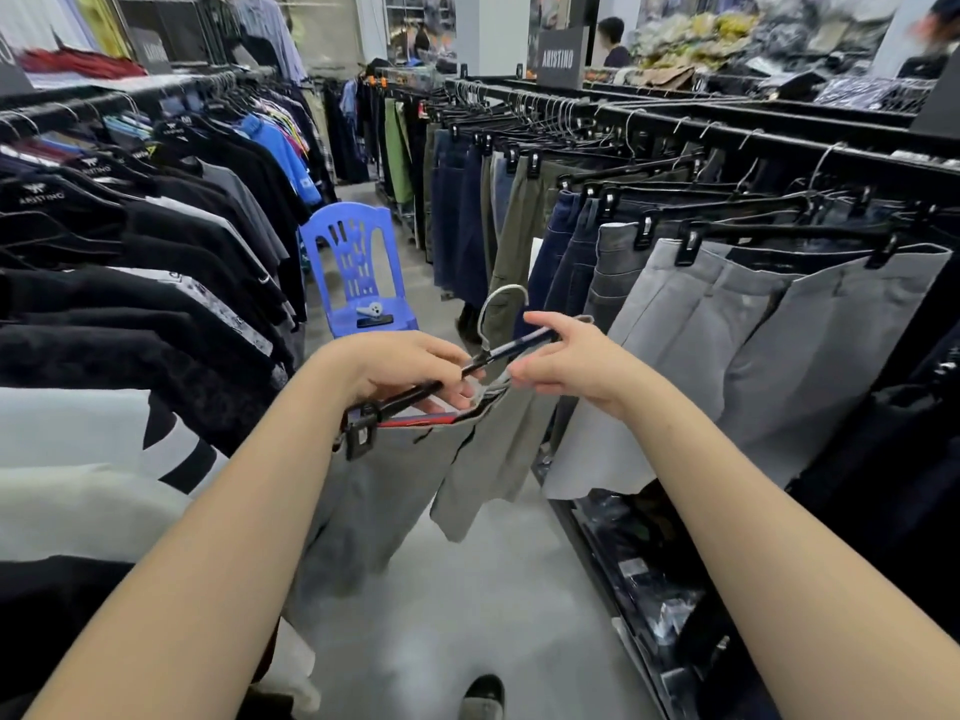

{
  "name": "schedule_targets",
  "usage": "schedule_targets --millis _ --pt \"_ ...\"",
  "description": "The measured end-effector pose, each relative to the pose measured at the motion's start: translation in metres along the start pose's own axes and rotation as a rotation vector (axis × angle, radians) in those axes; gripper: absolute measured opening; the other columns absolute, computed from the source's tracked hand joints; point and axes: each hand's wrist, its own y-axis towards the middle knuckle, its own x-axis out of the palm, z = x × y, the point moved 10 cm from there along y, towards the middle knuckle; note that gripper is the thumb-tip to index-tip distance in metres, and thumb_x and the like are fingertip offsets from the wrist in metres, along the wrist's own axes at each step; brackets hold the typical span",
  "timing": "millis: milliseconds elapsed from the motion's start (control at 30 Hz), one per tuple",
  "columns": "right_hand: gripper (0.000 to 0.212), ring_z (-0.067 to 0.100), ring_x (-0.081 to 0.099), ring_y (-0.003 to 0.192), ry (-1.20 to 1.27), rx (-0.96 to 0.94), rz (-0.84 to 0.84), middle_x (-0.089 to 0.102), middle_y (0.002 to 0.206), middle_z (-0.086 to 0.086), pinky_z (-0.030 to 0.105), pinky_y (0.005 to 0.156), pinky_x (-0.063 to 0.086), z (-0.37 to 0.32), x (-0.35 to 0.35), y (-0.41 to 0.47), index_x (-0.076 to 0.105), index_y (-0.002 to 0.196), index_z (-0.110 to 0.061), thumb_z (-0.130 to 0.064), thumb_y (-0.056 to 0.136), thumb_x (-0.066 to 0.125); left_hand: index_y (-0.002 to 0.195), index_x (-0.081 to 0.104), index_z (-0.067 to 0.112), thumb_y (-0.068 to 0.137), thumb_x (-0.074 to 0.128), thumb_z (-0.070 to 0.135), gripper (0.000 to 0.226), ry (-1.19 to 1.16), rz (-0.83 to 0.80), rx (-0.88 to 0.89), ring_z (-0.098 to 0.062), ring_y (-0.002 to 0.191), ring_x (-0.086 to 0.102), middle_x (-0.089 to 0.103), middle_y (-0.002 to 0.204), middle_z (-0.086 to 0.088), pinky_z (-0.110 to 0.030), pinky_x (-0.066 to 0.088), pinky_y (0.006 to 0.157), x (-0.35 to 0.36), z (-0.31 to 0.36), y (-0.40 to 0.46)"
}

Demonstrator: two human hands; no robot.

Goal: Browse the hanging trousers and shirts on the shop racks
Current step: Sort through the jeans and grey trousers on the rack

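A: Where are the grey trousers?

B: Off the rail, in the aisle between the two racks. They hang from a black clip hanger held in both hands, legs dropping toward the floor.

A: Which way does the hanger run?

B: Its long axis goes from lower left to upper right, away from the person. One black clip sits at the near left end; the wire hook curves up at the middle, just above the hands.

A: And the hands?

B: The left hand has its fingers curled round the bar near the waistband. The right hand pinches the bar's far end between thumb and fingers.

A: What is on each side?

B: On the left, a shirt rack packed with mostly dark tops on black hangers. On the right, a trouser rack with grey, navy and olive pairs clipped in a row; the nearest light-grey pair hangs just beside the right forearm.

A: Anything ahead?

B: A blue plastic chair stands in the aisle, with small objects on its seat, too small to tell.
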Motion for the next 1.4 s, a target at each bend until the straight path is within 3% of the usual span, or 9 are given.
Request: schedule_targets --millis 100,200,367,533,667,867,1067,1200,1400 --pt "0.064 0.015 0.072 0.097 -0.062 0.050 -0.112 0.076 0.101 0.003 0.024 0.078 0.059 0.000 0.009 -0.009 0.054 0.138 -0.019 -0.002 0.080 0.075 0.112 0.067 0.007 0.090 0.061 0.004 0.023 0.143 -0.112 0.032 -0.010 0.094 0.067 0.071 0.102 0.000 -0.023 0.054 0.076 0.005 0.012 -0.001" --pt "0.048 0.013 0.073 0.090 -0.065 0.060 -0.098 0.076 0.102 0.003 0.018 0.067 0.057 -0.001 0.008 -0.016 0.064 0.127 -0.012 0.000 0.082 0.072 0.108 0.070 0.010 0.092 0.057 0.001 0.022 0.400 -0.036 0.033 -0.007 0.090 0.069 0.073 0.100 0.002 -0.030 0.056 0.085 -0.005 0.022 0.003" --pt "0.033 0.019 0.074 0.092 -0.107 0.059 0.054 0.078 0.086 0.005 0.035 0.087 0.059 0.001 -0.020 -0.015 0.070 0.112 -0.015 -0.011 0.080 0.075 0.103 0.072 0.022 0.097 0.052 0.010 0.024 0.633 0.085 0.098 0.008 0.073 0.063 0.068 0.077 0.018 -0.025 0.050 0.081 -0.006 0.044 0.013" --pt "0.019 0.017 0.076 0.081 -0.039 0.043 0.263 0.077 0.079 0.006 0.038 0.089 0.059 0.000 -0.067 -0.016 0.074 0.095 -0.018 -0.010 0.078 0.073 0.101 0.075 0.031 0.091 0.063 0.019 0.020 0.660 0.454 0.268 -0.016 0.085 0.063 0.071 0.084 0.001 -0.032 0.053 0.081 -0.010 0.091 0.026" --pt "0.012 0.016 0.076 0.076 0.003 0.035 0.411 0.077 0.077 0.002 0.035 0.088 0.057 -0.003 -0.111 -0.025 0.072 0.083 -0.021 -0.014 0.075 0.068 0.094 0.075 0.036 0.084 0.068 0.029 0.014 0.626 0.584 0.382 -0.021 0.086 0.064 0.070 0.085 0.006 -0.041 0.054 0.082 -0.003 0.126 0.039" --pt "0.027 0.014 0.076 0.073 0.101 0.032 0.564 0.077 0.086 0.000 0.020 0.060 0.051 -0.010 -0.168 -0.039 0.070 0.104 -0.019 -0.004 0.084 0.063 0.105 0.075 0.026 0.089 0.063 0.028 0.020 0.686 0.677 0.593 -0.025 0.097 0.063 0.074 0.101 0.000 -0.041 0.046 0.093 0.025 0.185 0.054" --pt "0.034 0.017 0.076 0.074 0.108 0.035 0.693 0.076 0.096 0.003 0.026 0.065 0.054 -0.017 -0.223 -0.046 0.067 0.112 -0.020 -0.007 0.082 0.065 0.107 0.074 0.022 0.091 0.060 0.027 0.022 0.664 0.639 0.702 -0.022 0.108 0.062 0.072 0.111 0.000 -0.041 0.042 0.098 0.047 0.231 0.091" --pt "0.037 0.022 0.073 0.078 0.269 0.066 0.772 0.069 0.108 0.016 0.020 0.057 0.057 -0.019 -0.254 -0.058 0.055 0.127 -0.010 0.002 0.092 0.050 0.108 0.074 0.022 0.091 0.060 0.027 0.023 0.624 0.596 0.767 -0.023 0.108 0.062 0.072 0.110 -0.001 -0.040 0.042 0.098 0.068 0.265 0.113" --pt "0.032 0.021 0.067 0.084 0.580 0.115 0.846 0.061 0.108 0.019 0.022 0.064 0.057 -0.006 -0.294 -0.068 0.059 0.105 -0.006 0.014 0.087 0.043 0.108 0.074 0.026 0.091 0.059 0.031 0.023 0.657 0.603 0.840 -0.026 0.102 0.063 0.074 0.104 -0.002 -0.032 0.043 0.088 0.105 0.312 0.140"
